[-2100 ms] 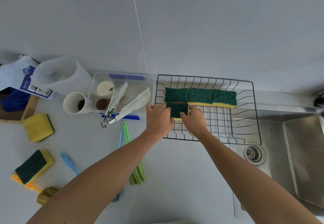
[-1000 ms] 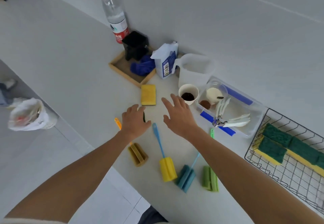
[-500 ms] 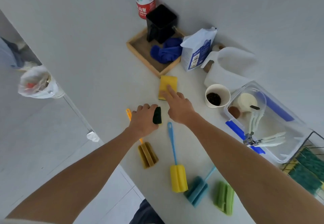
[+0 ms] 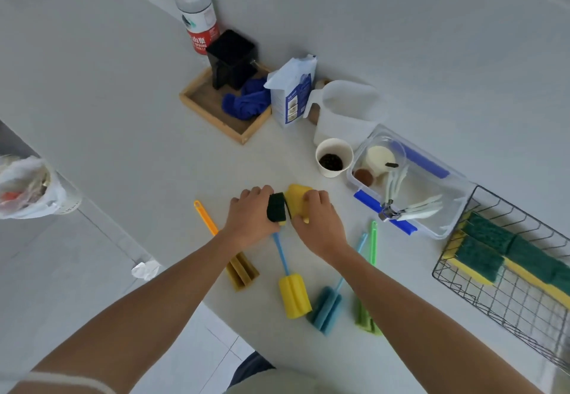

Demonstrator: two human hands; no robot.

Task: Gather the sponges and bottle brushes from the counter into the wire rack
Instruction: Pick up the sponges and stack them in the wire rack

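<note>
My left hand (image 4: 251,219) grips a green-faced sponge (image 4: 276,208) held on edge. Right beside it my right hand (image 4: 317,224) holds a yellow sponge (image 4: 296,197), the two sponges touching. Several bottle brushes lie on the counter below my hands: an orange-handled one (image 4: 237,265), a blue-handled one with a yellow head (image 4: 294,295), a light blue one (image 4: 327,308) and a green one (image 4: 368,316). The black wire rack (image 4: 496,295) at the right edge holds several green and yellow sponges (image 4: 481,258).
A clear plastic box with tongs (image 4: 407,187), a paper cup (image 4: 333,157), a white jug (image 4: 348,113), a paper bag (image 4: 293,91) and a wooden tray (image 4: 216,106) with a black holder stand along the wall. The counter's edge runs close on the left, a bin bag (image 4: 27,187) below.
My right hand reached the yellow sponge, picked it up and drew it back beside my left hand. My left hand kept its hold on the green-faced sponge.
</note>
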